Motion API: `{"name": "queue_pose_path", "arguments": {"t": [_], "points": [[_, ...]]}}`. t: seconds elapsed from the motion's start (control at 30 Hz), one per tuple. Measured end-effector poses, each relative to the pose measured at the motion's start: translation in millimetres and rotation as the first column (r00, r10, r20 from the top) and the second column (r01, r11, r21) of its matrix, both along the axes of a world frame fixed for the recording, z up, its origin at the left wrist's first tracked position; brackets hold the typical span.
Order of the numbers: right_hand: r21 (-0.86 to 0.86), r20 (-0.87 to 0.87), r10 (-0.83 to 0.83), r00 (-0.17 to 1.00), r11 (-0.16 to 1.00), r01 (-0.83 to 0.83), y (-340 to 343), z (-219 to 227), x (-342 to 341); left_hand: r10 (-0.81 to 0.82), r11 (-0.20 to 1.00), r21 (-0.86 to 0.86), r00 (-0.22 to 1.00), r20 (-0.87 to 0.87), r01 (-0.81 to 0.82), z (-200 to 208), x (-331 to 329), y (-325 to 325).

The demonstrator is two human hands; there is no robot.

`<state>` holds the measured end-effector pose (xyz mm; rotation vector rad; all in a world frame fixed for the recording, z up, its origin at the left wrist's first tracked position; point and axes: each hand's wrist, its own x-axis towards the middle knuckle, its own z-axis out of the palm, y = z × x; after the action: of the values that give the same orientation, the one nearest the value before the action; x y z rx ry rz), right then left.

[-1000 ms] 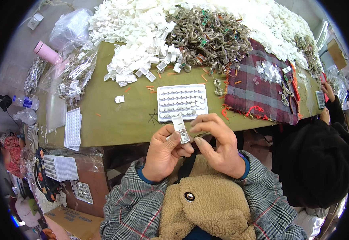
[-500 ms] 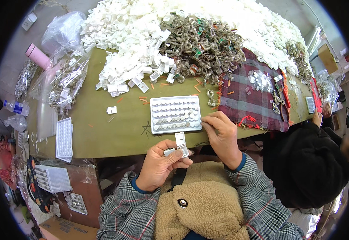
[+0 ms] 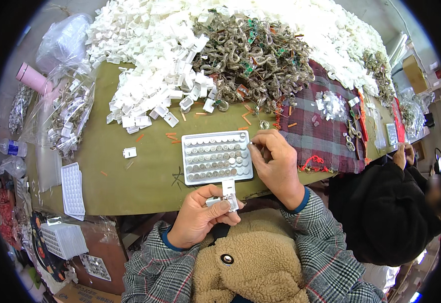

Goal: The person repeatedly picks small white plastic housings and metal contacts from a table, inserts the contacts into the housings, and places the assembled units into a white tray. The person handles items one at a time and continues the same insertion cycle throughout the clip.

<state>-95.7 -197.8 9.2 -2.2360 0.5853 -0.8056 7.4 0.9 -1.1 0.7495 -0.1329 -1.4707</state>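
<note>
Left hand (image 3: 200, 216) has the little white case (image 3: 228, 189) pinched between thumb and fingers, flap sticking up near the tray (image 3: 247, 170) of round discs (image 3: 208, 165). Right hand (image 3: 277, 164) is at the tray's right edge, can't tell if those fingers grip anything.

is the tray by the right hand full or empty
Not empty: rows of small round discs sit in the tray; whether every slot is filled, I cannot tell.

Assembly workshop | heaped white plastic parts (image 3: 150, 65) | stacked trays (image 3: 64, 240) | co-worker (image 3: 382, 212) at worktable (image 3: 109, 184)
</note>
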Motion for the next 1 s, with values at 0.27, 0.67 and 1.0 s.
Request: {"name": "queue_pose_path", "arguments": {"t": [0.27,0.67,1.0], "points": [[-0.204,-0.094,0.092,0.991,0.973,-0.11,-15.5,-3.8,19.5,0.047,0.998,-0.044,0.997,-0.06,-0.049,0.5,1.3,-1.6],[0.159,-0.053,0.062,0.997,0.986,-0.053,5.2,3.3,-17.7,0.09,0.995,-0.045,0.996,-0.005,-0.09,-2.6,-3.8,2.5],[-0.009,-0.066,0.068,0.995,0.998,-0.069,10.8,-1.6,-8.9,0.068,0.995,-0.07,0.998,0.008,-0.067,-4.4,-3.2,4.9]]}}
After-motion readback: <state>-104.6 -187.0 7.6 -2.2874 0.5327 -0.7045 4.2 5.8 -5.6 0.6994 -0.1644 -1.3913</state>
